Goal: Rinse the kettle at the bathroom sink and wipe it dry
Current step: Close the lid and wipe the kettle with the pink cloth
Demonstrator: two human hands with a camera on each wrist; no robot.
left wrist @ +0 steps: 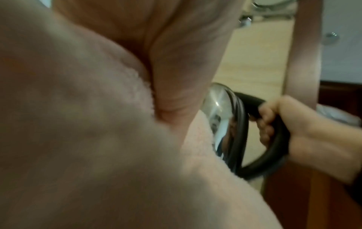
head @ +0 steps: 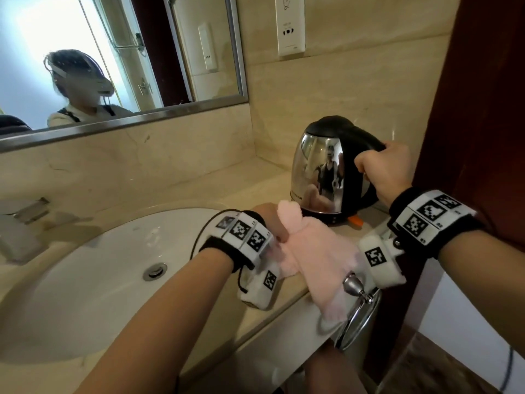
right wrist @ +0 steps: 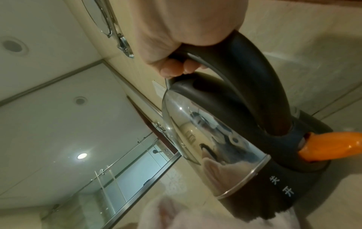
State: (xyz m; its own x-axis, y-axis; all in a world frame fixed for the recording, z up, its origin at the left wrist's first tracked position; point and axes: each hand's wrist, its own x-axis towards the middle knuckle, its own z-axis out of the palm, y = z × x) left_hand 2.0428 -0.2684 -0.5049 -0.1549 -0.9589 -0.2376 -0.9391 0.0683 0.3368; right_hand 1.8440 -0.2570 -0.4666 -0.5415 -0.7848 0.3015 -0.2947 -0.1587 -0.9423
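Observation:
A shiny steel kettle with a black lid, black handle and orange switch stands on the beige counter right of the sink. My right hand grips the black handle. My left hand holds a pink fluffy cloth bunched against the kettle's lower front. In the left wrist view the cloth fills most of the frame, with the kettle and my right hand beyond it. The right wrist view shows the kettle body and the cloth below.
A white oval basin with a metal drain lies to the left. A mirror hangs above it, and a wall socket sits above the kettle. A chrome towel ring hangs at the counter's front edge. A dark wooden panel stands at the right.

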